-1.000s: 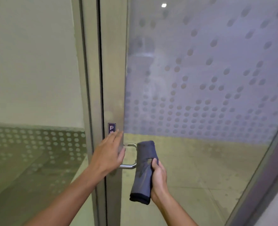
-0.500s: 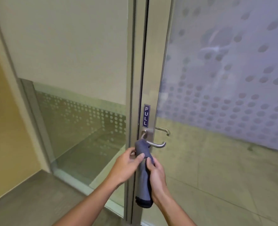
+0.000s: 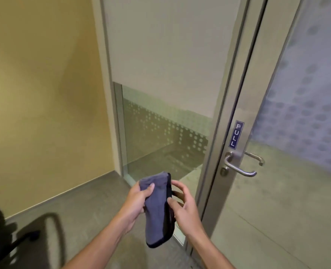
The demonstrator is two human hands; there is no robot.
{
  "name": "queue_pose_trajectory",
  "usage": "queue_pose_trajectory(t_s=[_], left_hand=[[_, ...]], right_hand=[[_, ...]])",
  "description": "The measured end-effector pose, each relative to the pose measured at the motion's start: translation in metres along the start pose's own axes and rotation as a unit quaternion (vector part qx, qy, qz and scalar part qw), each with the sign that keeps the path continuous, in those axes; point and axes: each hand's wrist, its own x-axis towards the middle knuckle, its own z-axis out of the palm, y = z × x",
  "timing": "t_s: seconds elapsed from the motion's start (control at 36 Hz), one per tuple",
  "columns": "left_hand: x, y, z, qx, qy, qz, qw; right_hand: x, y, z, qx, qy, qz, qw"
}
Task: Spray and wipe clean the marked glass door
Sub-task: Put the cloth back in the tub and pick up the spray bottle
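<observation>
Together, both hands hold a folded grey-blue cloth (image 3: 157, 208) upright in front of the body: the left hand (image 3: 136, 202) grips its upper left edge with the thumb across the front, and the right hand (image 3: 184, 205) pinches its right edge, fingers curled behind. Up and to the right of the right hand stands the glass door (image 3: 289, 171), its lever handle (image 3: 238, 167) beneath a blue PULL label (image 3: 236, 134). Neither hand touches the door.

Both hands hold a folded grey cloth (image 3: 157, 208) in front of the glass door (image 3: 296, 191): the left hand (image 3: 136, 200) grips its upper edge, the right hand (image 3: 184, 208) pinches its side. A lever handle (image 3: 238, 167) sits below the PULL sign (image 3: 236, 134).
</observation>
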Motion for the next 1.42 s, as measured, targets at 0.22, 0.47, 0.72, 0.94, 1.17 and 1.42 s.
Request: queue_pose_trajectory(t_s=[0.22,0.47,0.72,0.94,1.17,1.42], left_hand=[[-0.043,-0.002,-0.096,-0.053,0.044,0.022,0.997],[-0.116,-0.004,-0.205,-0.154,0.147,0.028,0.977],[-0.19,-0.029,-0.316,-0.218,0.305,0.013,0.927],[-0.265,-0.05,-0.396,-0.159,0.355,0.015,0.921],[-0.314,-0.079,-0.456,-0.159,0.508,-0.003,0.847],[-0.332,-0.091,-0.499,-0.165,0.643,0.029,0.747]], right_hand=[[-0.005,-0.004,0.074,0.039,-0.108,0.044,0.992],[-0.061,-0.008,0.192,0.007,-0.292,0.088,0.952],[-0.114,-0.002,0.292,-0.013,-0.428,0.12,0.896],[-0.146,-0.004,0.367,-0.016,-0.569,0.194,0.799],[-0.148,0.007,0.418,0.111,-0.65,0.354,0.664],[-0.147,0.037,0.477,0.223,-0.623,0.429,0.615]])
